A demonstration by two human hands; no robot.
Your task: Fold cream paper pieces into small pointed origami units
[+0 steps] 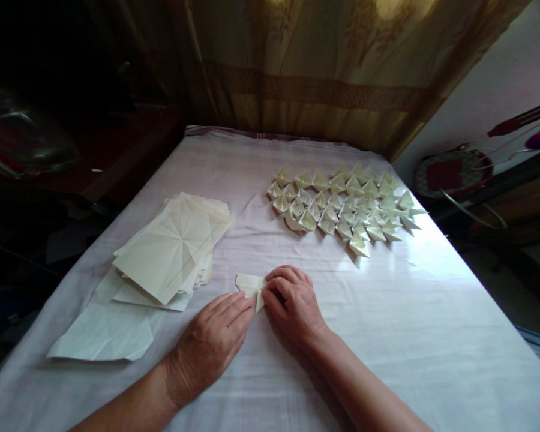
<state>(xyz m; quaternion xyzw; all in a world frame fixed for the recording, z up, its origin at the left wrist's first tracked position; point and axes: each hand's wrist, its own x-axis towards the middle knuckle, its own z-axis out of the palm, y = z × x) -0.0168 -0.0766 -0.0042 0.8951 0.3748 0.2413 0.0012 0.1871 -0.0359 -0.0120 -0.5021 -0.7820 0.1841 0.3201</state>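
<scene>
A small folded piece of cream paper point(250, 285) lies on the white cloth-covered table point(432, 336) near its middle. My left hand point(213, 342) rests flat beside it, fingers stretched out with the tips pressing on the paper's lower edge. My right hand point(292, 303) has its fingers curled and pressed down on the paper's right side. A stack of creased cream square sheets point(173, 249) sits to the left. Several finished folded paper pieces point(346, 207) lie grouped at the far right.
A brown patterned curtain point(324, 66) hangs behind the table. Dark furniture stands to the left. A round woven object point(452, 174) and rods lie off the table's right side. One larger loose sheet point(105, 333) lies under the stack.
</scene>
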